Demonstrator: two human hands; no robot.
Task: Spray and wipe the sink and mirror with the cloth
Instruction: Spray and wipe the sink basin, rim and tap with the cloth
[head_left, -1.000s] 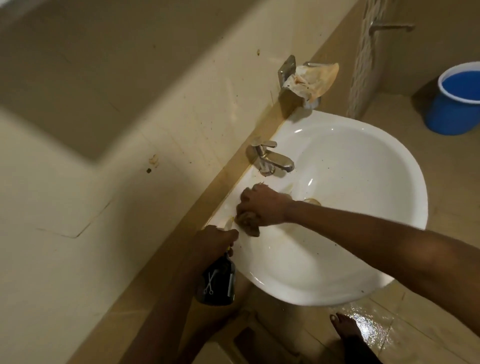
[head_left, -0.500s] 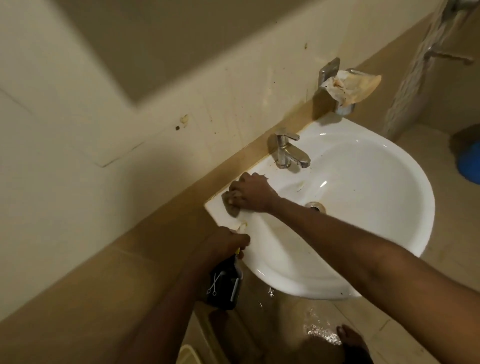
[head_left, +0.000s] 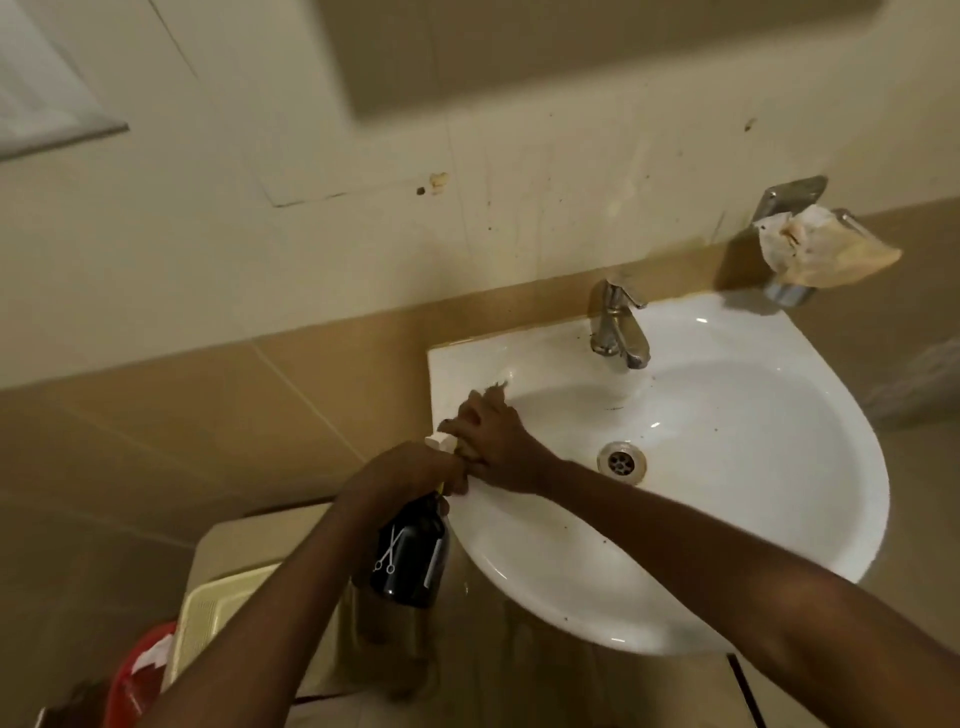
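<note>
A white round sink hangs on the wall, with a chrome tap at its back and a drain in the bowl. My right hand presses a small cloth, mostly hidden under the fingers, on the sink's left rim. My left hand grips the neck of a dark spray bottle with a white nozzle, just beside the sink's left edge and touching my right wrist. The mirror's lower edge shows blurred at the top.
A metal soap holder with a crumpled beige rag is on the wall at the right. A cream container and a red bag lie below left. A window frame is at upper left.
The view has swung left and up. My right hand slid the cloth from the sink's back corner down the left rim toward my left hand, which still holds the bottle.
</note>
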